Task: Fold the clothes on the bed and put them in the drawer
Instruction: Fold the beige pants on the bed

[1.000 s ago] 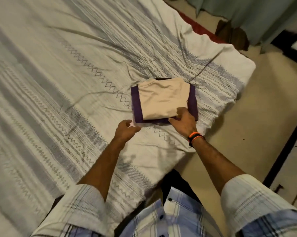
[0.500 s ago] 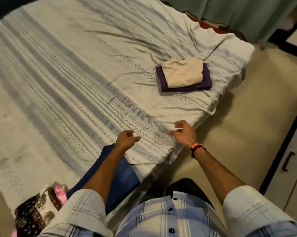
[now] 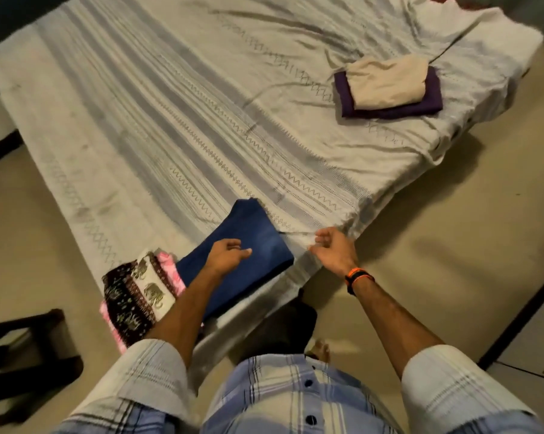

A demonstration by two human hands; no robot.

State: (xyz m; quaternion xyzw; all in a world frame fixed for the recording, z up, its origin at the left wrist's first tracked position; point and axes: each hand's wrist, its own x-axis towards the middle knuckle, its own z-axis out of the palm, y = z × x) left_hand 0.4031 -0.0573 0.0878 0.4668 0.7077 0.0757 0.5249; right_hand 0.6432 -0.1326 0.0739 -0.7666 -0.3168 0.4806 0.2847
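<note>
Both hands have left the beige-on-purple folded stack [image 3: 389, 87]; left hand [image 3: 225, 256] and right hand [image 3: 333, 250], fingers loosely curled and empty, now reach toward the flat blue cloth [image 3: 242, 255], likely next to fold.

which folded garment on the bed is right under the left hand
The dark blue folded garment: the left hand hovers over it. The elephant-print cloth lies further left, and the beige-on-purple stack sits far off.

The left forearm covered part of the blue garment [image 3: 248, 233]. A pink garment [image 3: 170, 270] lay mostly hidden under the elephant-print cloth [image 3: 133, 296]. The bed [image 3: 139, 120] ran off the frame at twelve o'clock. A dark stool [image 3: 29, 349] at eight o'clock was cut off.
</note>
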